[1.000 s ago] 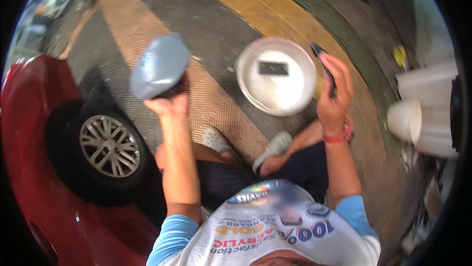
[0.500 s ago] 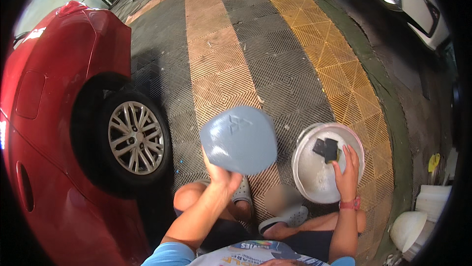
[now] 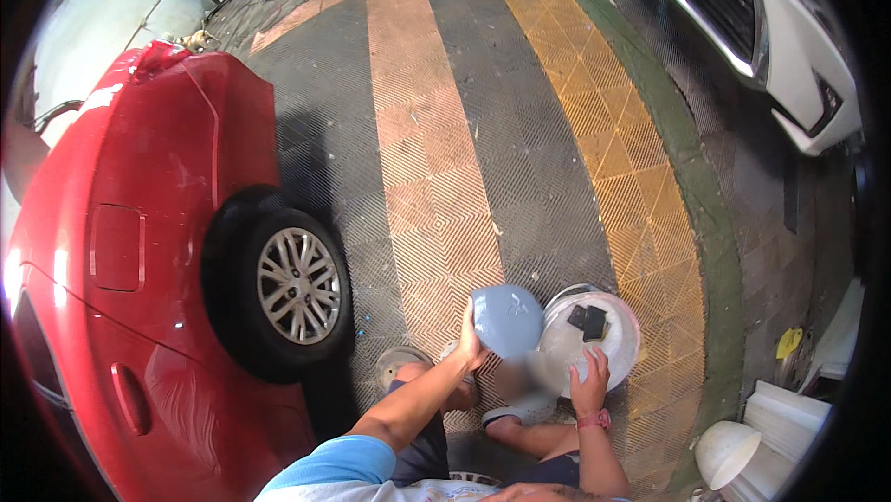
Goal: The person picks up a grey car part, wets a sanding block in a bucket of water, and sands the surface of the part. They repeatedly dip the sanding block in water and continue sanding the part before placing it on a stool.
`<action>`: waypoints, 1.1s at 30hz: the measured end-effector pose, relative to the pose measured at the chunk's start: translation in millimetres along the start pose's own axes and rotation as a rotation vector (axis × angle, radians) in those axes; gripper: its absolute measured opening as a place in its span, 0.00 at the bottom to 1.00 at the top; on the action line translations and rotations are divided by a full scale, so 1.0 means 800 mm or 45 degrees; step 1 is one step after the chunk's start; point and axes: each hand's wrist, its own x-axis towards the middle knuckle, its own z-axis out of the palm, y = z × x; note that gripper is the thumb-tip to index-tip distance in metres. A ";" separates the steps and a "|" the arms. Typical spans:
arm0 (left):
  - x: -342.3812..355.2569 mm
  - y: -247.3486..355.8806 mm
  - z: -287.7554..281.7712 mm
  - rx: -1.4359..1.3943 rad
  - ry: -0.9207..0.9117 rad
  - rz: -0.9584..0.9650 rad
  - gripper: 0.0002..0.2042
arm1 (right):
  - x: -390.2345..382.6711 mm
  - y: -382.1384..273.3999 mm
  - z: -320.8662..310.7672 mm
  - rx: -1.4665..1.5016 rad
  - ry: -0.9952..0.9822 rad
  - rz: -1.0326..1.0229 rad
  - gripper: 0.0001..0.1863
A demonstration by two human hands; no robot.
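My left hand (image 3: pixel 472 344) grips the edge of a smooth, rounded blue-grey plastic cover (image 3: pixel 506 318) with a raised emblem. Its upper face looks wet and shiny. Just right of the cover stands a round white bucket (image 3: pixel 633 330) with a whitish surface inside. Two small black blocks (image 3: pixel 587 320), sponge-like in look, lie there against each other. Over the near side of the bucket, my right hand (image 3: pixel 590 381) has its fingers apart, just short of the blocks, and nothing shows in it. A red watch is on that wrist.
A red car (image 3: pixel 167 224) with a silver-spoked wheel (image 3: pixel 299 286) is close on my left. At the far right is a white car (image 3: pixel 798 84). Ribbed floor tiles (image 3: pixel 436 177) run between them. White containers (image 3: pixel 729 454) stand at the near right.
The view has shifted. The cover has moved right and down, closer to the bucket. My right hand has drawn back from the black blocks beside its fingers.
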 end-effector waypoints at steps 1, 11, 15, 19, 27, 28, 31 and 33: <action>-0.031 0.021 0.008 0.041 0.047 -0.063 0.46 | -0.014 -0.020 -0.029 0.003 -0.001 0.026 0.28; -0.399 0.237 0.201 -0.308 0.019 0.039 0.40 | -0.046 -0.161 -0.330 0.074 -0.070 0.351 0.23; -0.423 0.318 0.227 -0.437 -0.110 0.083 0.38 | -0.012 -0.164 -0.378 -0.161 -0.023 0.326 0.17; -0.414 0.404 0.233 -0.429 -0.128 0.078 0.39 | 0.002 -0.175 -0.397 -0.003 -0.046 0.565 0.15; -0.352 0.617 0.233 -0.417 -0.233 0.182 0.40 | 0.096 -0.305 -0.309 0.107 -0.412 0.737 0.16; -0.343 0.640 0.230 -0.460 -0.244 0.212 0.40 | 0.102 -0.290 -0.290 0.135 -0.417 0.743 0.18; -0.341 0.725 0.251 -0.497 -0.208 0.244 0.38 | 0.146 -0.322 -0.245 0.142 -0.492 0.779 0.20; -0.323 0.766 0.256 -0.502 -0.208 0.287 0.37 | 0.197 -0.367 -0.230 0.100 -0.545 0.803 0.21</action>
